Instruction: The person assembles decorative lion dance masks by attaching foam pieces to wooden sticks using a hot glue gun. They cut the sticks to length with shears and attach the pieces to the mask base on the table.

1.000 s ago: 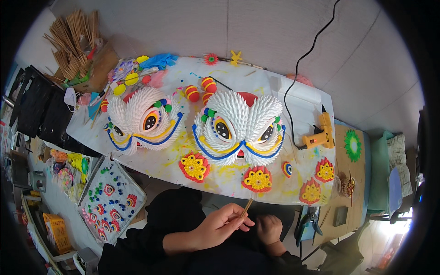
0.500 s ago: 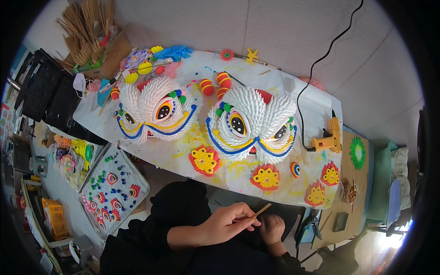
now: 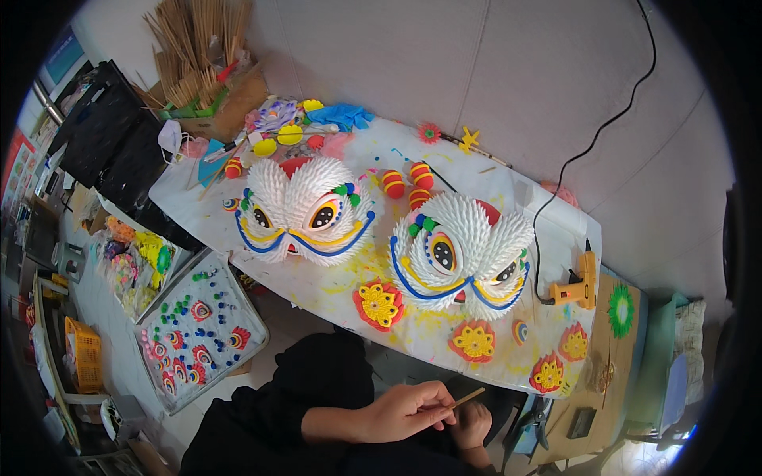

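Note:
Between the thumb and fingers of my left hand (image 3: 406, 412) is a short, thin wooden stick (image 3: 468, 397), its free end pointing up and to the right. My right hand (image 3: 474, 427) is curled closed just beside it, below the table edge; whatever it may hold is hidden. Beyond both hands, two white lion-head masks (image 3: 305, 210) with layered clay scales, large eyes and blue and yellow trim lie on the paper-covered table (image 3: 333, 297). Nearest my hands are red and yellow flower-like clay pieces (image 3: 474, 341) and a small striped clay piece (image 3: 520, 332).
An orange glue gun (image 3: 575, 289) with a black cord (image 3: 591, 151) stands at the right, pliers (image 3: 533, 424) below it. On the left, a tray (image 3: 258, 349) holds small clay parts. A box of wooden sticks (image 3: 238, 99) and blue gloves (image 3: 341, 117) are at the back left.
The whole view has shifted, so the table and masks appear further right and slightly lower. My left hand still grips the stick, and my right hand stays curled beside it.

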`<state>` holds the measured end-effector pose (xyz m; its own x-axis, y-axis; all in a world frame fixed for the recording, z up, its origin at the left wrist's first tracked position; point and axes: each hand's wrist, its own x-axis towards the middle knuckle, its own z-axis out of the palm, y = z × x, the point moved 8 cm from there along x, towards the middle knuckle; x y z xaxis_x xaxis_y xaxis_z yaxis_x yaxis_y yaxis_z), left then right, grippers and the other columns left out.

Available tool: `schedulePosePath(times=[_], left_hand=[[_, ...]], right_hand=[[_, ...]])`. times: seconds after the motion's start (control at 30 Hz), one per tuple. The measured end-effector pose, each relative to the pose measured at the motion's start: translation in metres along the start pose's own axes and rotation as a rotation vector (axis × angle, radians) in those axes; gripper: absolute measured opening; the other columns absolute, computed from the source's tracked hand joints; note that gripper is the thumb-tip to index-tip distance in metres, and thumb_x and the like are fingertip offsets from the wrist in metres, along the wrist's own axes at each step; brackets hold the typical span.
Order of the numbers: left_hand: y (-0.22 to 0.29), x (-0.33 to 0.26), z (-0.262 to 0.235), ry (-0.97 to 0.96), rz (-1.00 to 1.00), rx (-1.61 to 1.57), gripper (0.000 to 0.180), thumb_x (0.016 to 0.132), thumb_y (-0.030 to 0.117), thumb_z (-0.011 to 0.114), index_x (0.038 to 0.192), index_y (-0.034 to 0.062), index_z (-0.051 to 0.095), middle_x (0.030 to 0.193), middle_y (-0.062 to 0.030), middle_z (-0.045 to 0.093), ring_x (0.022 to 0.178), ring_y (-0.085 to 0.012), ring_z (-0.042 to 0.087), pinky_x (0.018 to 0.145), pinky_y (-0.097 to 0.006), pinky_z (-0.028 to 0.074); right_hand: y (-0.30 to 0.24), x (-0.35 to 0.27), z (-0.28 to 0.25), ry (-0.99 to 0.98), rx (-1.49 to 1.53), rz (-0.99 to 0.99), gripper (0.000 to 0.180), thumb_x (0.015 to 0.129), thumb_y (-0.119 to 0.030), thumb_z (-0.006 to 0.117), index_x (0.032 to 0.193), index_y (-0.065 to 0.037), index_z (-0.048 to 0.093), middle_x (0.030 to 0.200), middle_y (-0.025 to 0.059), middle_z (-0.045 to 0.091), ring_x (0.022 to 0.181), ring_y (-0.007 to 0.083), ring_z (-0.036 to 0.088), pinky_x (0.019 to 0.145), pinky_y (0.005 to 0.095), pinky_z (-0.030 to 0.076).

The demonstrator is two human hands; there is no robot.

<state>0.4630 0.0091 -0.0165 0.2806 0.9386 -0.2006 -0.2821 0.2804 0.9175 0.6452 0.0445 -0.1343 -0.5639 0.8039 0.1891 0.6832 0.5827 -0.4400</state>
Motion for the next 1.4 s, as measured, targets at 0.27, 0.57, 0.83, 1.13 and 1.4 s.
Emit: schedulePosePath(times=[0.27, 0.57, 0.83, 1.13, 1.4], left_hand=[[0.001, -0.001, 0.0, -0.001, 0.078, -0.015, 0.012, 0.096, 0.011, 0.053, 0.1, -0.0007, 0.054, 0.094, -0.0063, 0.066, 0.086, -0.0094, 0.064, 0.076, -0.022, 0.05], [0.008, -0.003, -0.002, 0.106, 0.234, 0.377, 0.01, 0.086, 0.011, 0.065, 0.091, 0.0032, 0.061, 0.084, -0.0069, 0.062, 0.072, -0.0154, 0.061, 0.062, -0.026, 0.046], [-0.002, 0.001, 0.008, 0.02, 0.291, 0.544, 0.013, 0.087, 0.016, 0.061, 0.094, 0.0051, 0.062, 0.09, -0.0093, 0.063, 0.082, -0.0302, 0.062, 0.069, -0.037, 0.049], [0.007, 0.007, 0.019, 0.128, 0.403, 0.509, 0.013, 0.089, 0.019, 0.053, 0.091, 0.0087, 0.06, 0.086, -0.01, 0.063, 0.083, -0.0328, 0.061, 0.067, -0.04, 0.048], [0.014, 0.007, 0.041, -0.119, 0.42, 0.566, 0.04, 0.084, 0.034, 0.061, 0.106, 0.0025, 0.05, 0.097, -0.0155, 0.058, 0.09, -0.0331, 0.058, 0.077, -0.041, 0.043]], right_hand=[[0.001, -0.002, 0.001, 0.016, -0.013, -0.008, 0.007, 0.069, -0.011, 0.067, 0.072, -0.01, 0.061, 0.067, 0.0075, 0.059, 0.063, 0.0294, 0.058, 0.058, 0.0401, 0.046], [-0.005, 0.001, -0.003, 0.04, -0.024, -0.036, 0.009, 0.07, -0.016, 0.068, 0.072, -0.01, 0.062, 0.069, 0.0093, 0.06, 0.063, 0.031, 0.059, 0.058, 0.0413, 0.046], [-0.001, -0.005, -0.001, 0.036, -0.016, 0.01, 0.009, 0.072, -0.017, 0.067, 0.072, -0.009, 0.062, 0.071, 0.0116, 0.06, 0.066, 0.0335, 0.059, 0.061, 0.0437, 0.046], [0.0, -0.008, 0.014, -0.16, -0.032, -0.075, 0.029, 0.084, -0.023, 0.058, 0.101, 0.002, 0.06, 0.09, 0.0191, 0.062, 0.088, 0.0373, 0.061, 0.076, 0.0452, 0.047], [-0.044, 0.015, -0.016, -0.027, 0.075, 0.029, 0.03, 0.088, -0.023, 0.057, 0.106, 0.001, 0.06, 0.09, 0.0185, 0.063, 0.087, 0.0353, 0.061, 0.074, 0.0427, 0.048]])
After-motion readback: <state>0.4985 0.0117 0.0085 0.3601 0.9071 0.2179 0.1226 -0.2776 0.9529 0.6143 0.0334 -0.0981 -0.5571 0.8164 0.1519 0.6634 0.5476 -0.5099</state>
